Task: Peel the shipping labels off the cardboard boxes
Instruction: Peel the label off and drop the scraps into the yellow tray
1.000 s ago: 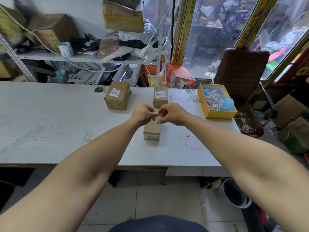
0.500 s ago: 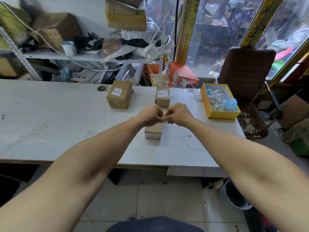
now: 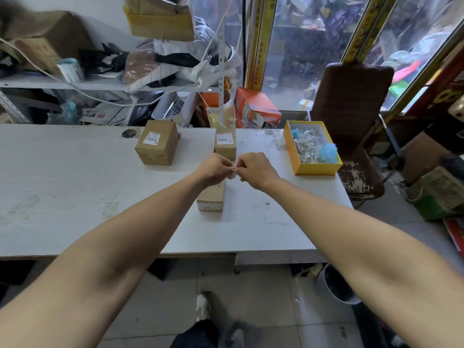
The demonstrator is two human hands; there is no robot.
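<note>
Both hands meet above the white, scuffed bench (image 3: pixel 75 197), the left hand (image 3: pixel 214 169) and the right hand (image 3: pixel 253 169) knuckle to knuckle, their fingers curled inward and pinching between them a small crumpled scrap of white label paper (image 3: pixel 234 174) with dark print; only a sliver of it shows between the fingertips. Directly beneath the fingers and reaching back toward the person lies a long, narrow brown cardboard box (image 3: pixel 212 197), its near end face carrying a white strip with red marks; its top, where it shows, is bare cardboard. Just beyond the fingers stands a small upright brown cardboard box (image 3: pixel 226 146) with a white barcoded shipping label (image 3: pixel 224 138) still stuck on its top. Farther out and to the left of the fingers sits a larger squarish brown cardboard box (image 3: pixel 157 146), with a white shipping label (image 3: pixel 151 138) on its top too. To the right of the fingers, well apart, rests an open yellow tray-like box (image 3: pixel 313 169) holding a heap of crumpled white paper scraps and something pale blue. Behind that tray stands a worn brown chair (image 3: pixel 351 96). On the tiled floor below the bench edge, right of the arms, a grey bucket (image 3: pixel 334 290) is partly visible.
</note>
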